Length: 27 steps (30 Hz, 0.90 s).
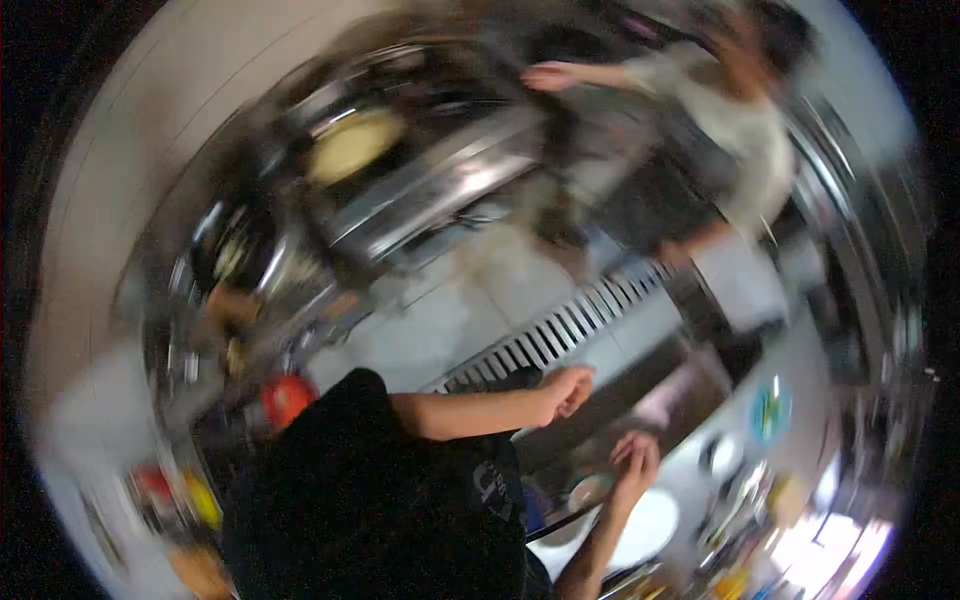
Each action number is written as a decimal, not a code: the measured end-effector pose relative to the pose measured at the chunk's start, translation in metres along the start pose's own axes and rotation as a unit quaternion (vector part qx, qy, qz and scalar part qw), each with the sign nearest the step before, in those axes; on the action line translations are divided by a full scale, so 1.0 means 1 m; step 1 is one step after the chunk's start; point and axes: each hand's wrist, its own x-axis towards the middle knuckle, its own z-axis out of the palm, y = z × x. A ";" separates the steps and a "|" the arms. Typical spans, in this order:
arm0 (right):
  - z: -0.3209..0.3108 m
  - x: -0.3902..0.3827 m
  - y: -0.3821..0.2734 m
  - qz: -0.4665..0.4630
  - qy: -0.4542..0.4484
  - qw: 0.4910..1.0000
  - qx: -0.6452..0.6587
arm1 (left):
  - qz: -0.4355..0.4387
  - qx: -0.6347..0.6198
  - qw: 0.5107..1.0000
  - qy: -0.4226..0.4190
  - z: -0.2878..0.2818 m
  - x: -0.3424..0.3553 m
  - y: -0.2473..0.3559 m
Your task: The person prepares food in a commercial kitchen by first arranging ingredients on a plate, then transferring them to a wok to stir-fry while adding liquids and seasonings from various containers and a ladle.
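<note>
Motion blurs much of the head view. My left hand (567,393) hangs in the air in front of my black shirt (380,490), above the slatted floor drain. Its fingers are curled in, and nothing shows in them. Farther right, my right hand (637,453) is beside the steel counter, with a round white plate (645,525) next to its forearm. The fingers of that hand look bent, but they are too smeared to tell how closed they are. Neither hand visibly touches anything.
A slatted drain (545,342) crosses the tiled floor (430,330). Across it, a person in a light shirt (745,130) reaches over the steel cooking line (460,180), where a round pale-yellow pan or food (355,147) sits. A red round object (289,400) lies left; a teal bowl (770,412) stands right.
</note>
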 end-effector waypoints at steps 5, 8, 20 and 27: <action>0.066 -0.076 0.115 0.125 -0.170 0.977 0.014 | 0.236 -0.087 0.947 0.198 -0.130 -0.176 0.000; 0.085 -0.090 0.187 0.188 -0.250 0.948 -0.060 | 0.401 -0.186 0.876 0.193 -0.212 -0.283 0.001; 0.535 -0.174 0.082 0.011 -0.466 0.848 -0.251 | 0.544 0.157 0.628 0.534 -0.618 -0.587 0.178; 0.746 -0.132 0.044 -0.245 -0.403 0.807 -0.355 | 0.297 0.320 0.695 0.571 -0.792 -0.567 0.271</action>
